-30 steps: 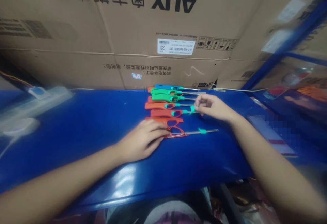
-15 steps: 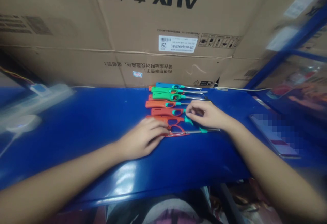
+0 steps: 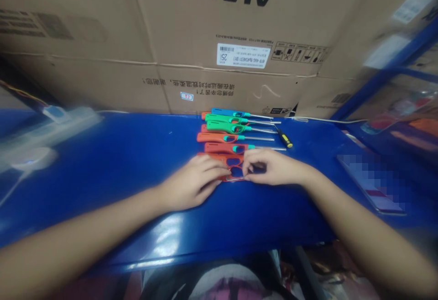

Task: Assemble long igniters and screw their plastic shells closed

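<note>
Several long-nosed lighters lie in a row on the blue table: a blue lighter farthest back, green lighters in front of it, then orange lighters. Nearest me is an open orange lighter shell. My left hand rests on its handle end with fingers curled over it. My right hand pinches the shell's front end, hiding its metal tube.
A small yellow-and-black screwdriver lies right of the row. A large cardboard box stands along the back. A white power strip is at the left, a blurred flat object at the right.
My right hand has moved left and toward me from the second orange lighter's tube onto the near shell's front end, uncovering the screwdriver. My left hand has stayed put.
</note>
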{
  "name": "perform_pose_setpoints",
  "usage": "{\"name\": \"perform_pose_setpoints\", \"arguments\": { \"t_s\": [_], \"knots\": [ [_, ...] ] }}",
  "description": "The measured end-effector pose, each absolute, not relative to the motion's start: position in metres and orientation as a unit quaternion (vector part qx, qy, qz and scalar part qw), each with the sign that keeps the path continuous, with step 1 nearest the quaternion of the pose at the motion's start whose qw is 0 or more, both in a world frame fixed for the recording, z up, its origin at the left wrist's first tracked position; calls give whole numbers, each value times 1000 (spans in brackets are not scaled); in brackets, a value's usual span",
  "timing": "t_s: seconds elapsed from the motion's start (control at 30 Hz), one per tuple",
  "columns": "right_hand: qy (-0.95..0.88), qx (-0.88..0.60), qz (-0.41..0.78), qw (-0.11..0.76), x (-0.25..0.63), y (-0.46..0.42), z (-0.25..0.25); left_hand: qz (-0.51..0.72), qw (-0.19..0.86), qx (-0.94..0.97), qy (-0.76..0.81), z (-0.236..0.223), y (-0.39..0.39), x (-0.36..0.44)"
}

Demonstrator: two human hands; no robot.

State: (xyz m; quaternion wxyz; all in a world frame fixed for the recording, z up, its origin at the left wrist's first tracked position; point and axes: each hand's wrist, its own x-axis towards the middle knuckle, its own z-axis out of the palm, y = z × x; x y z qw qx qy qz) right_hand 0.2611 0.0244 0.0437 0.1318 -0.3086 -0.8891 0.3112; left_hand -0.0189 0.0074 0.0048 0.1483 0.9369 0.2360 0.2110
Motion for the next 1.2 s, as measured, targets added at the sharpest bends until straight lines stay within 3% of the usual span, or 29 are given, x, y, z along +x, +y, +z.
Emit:
{"name": "perform_pose_setpoints", "arguments": {
  "t_s": [0.27, 0.93, 1.1, 1.2],
  "knots": [
    [-885, -298, 352, 69, 266, 21, 52, 211, 139, 940, 231, 6, 8, -18],
    [-873, -387, 292, 57, 274, 24, 55, 199, 121, 947, 221, 2, 10, -20],
    [-877, -418, 213, 106, 286, 29, 56, 191, 114, 950, 219, 1, 11, -21],
    [-874, -453, 153, 84, 290, 33, 54, 193, 116, 949, 219, 1, 11, -21]
  ]
}}
